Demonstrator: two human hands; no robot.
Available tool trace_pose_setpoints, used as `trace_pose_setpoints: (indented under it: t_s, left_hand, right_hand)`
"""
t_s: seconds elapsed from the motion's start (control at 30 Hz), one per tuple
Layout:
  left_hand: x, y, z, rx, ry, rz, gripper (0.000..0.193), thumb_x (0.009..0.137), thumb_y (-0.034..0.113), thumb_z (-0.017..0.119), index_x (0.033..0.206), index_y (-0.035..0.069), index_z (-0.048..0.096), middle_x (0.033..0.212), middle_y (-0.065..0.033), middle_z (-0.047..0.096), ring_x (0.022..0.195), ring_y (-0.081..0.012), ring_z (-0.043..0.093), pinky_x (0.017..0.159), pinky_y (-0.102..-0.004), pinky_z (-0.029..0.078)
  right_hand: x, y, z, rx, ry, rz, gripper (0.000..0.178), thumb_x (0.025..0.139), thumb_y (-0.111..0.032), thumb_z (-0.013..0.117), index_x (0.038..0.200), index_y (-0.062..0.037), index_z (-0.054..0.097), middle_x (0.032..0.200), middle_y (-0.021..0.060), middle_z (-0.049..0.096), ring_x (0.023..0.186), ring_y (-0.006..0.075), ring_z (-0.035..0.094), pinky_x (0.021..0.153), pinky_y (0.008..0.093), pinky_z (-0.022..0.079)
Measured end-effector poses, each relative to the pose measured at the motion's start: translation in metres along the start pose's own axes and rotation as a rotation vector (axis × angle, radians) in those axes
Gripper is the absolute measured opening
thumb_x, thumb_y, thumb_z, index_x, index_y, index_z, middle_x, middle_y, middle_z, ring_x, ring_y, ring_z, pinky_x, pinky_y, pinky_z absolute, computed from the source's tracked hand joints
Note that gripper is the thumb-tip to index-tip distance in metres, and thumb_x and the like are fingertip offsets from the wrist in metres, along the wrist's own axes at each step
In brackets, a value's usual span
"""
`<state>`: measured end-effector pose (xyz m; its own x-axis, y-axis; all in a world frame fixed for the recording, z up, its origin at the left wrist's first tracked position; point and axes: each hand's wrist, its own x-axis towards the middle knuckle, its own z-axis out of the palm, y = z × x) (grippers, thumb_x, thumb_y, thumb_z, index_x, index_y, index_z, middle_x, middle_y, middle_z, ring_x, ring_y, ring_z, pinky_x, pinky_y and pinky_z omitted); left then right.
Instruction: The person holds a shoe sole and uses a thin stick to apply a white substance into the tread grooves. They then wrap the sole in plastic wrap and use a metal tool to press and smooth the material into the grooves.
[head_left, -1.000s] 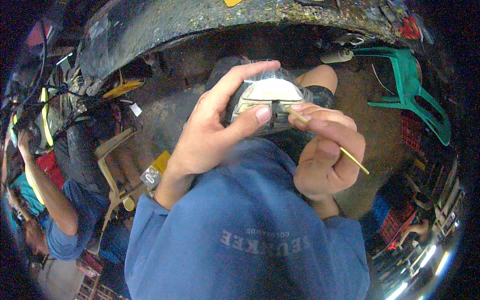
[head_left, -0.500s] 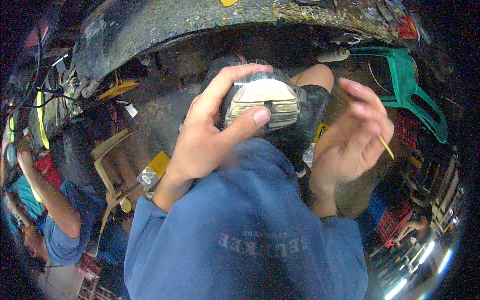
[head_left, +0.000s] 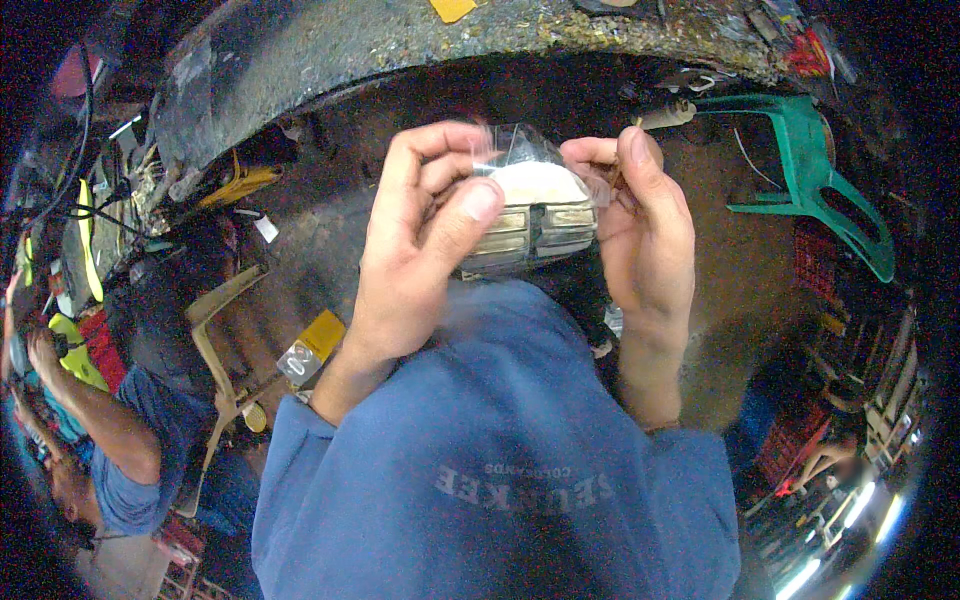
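Between my hands is a worn beige block (head_left: 500, 232) with layered edges, a dark slot down its middle and a white curved top. Clear plastic film (head_left: 520, 146) stands up over its far side. My left hand (head_left: 425, 220) is closed at the block's left side, the thumb on the near edge and the fingertips, blurred, at the film. On the right, my right hand (head_left: 645, 220) has its thumb and fingers drawn together close to the film's right edge. A thin yellowish stick (head_left: 616, 184) shows in part between those fingers, the remainder hidden.
A long, stained worktable (head_left: 400, 60) curves across the far side, with a yellow piece (head_left: 453, 9) on it. A green plastic chair (head_left: 800, 160) stands at right. To the left are a pale chair frame (head_left: 225, 390) and another person (head_left: 125, 430) holding something yellow-green.
My right hand has come in from the right to the block with the stick. My left hand has shifted slightly left and its thumb off the slot, which is now uncovered.
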<state>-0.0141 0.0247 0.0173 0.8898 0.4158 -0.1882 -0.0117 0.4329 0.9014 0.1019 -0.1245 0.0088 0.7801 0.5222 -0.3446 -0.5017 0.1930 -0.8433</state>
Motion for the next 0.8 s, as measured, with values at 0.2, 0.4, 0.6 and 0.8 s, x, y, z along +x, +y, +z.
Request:
trace_pose_setpoints:
  t_s: [0.2, 0.4, 0.6, 0.8]
  left_hand:
    - [0.005, -0.005, 0.003, 0.046, 0.05, 0.106, 0.025, 0.103, 0.019, 0.057, 0.122, 0.003, 0.054, 0.112, -0.0077, 0.063, 0.1, -0.0131, 0.062, 0.092, -0.0289, 0.049]
    - [0.014, -0.011, 0.006, 0.096, 0.147, 0.267, 0.017, 0.096, 0.005, 0.066, 0.111, 0.0, 0.059, 0.113, -0.0105, 0.064, 0.105, -0.016, 0.061, 0.096, -0.0305, 0.048]
    - [0.017, -0.011, 0.016, 0.285, 0.259, 0.386, 0.012, 0.093, 0.001, 0.068, 0.104, -0.002, 0.062, 0.112, -0.0116, 0.065, 0.104, -0.0157, 0.062, 0.095, -0.0295, 0.049]
    - [0.014, -0.006, 0.021, 0.193, 0.323, 0.283, 0.014, 0.095, 0.005, 0.069, 0.104, -0.001, 0.061, 0.106, -0.0098, 0.068, 0.093, -0.0124, 0.064, 0.085, -0.0258, 0.053]
  right_hand:
    - [-0.002, 0.0, -0.001, -0.221, -0.053, -0.141, 0.018, 0.091, -0.01, 0.074, 0.105, 0.0001, 0.07, 0.097, 0.0054, 0.071, 0.089, 0.0117, 0.064, 0.083, 0.0263, 0.05]
    - [-0.005, 0.01, 0.011, -0.135, 0.057, -0.276, 0.015, 0.091, -0.005, 0.073, 0.104, 0.0006, 0.068, 0.097, 0.0051, 0.07, 0.089, 0.0114, 0.064, 0.084, 0.0249, 0.05]
    - [-0.004, 0.012, 0.021, -0.215, 0.124, -0.584, 0.012, 0.093, -0.004, 0.07, 0.104, -0.0003, 0.064, 0.096, 0.0041, 0.068, 0.09, 0.0106, 0.063, 0.082, 0.0245, 0.05]
    - [-0.004, 0.015, 0.023, -0.166, 0.152, -0.435, 0.01, 0.095, -0.005, 0.068, 0.103, 0.0008, 0.063, 0.094, 0.0045, 0.067, 0.088, 0.0097, 0.062, 0.082, 0.024, 0.05]
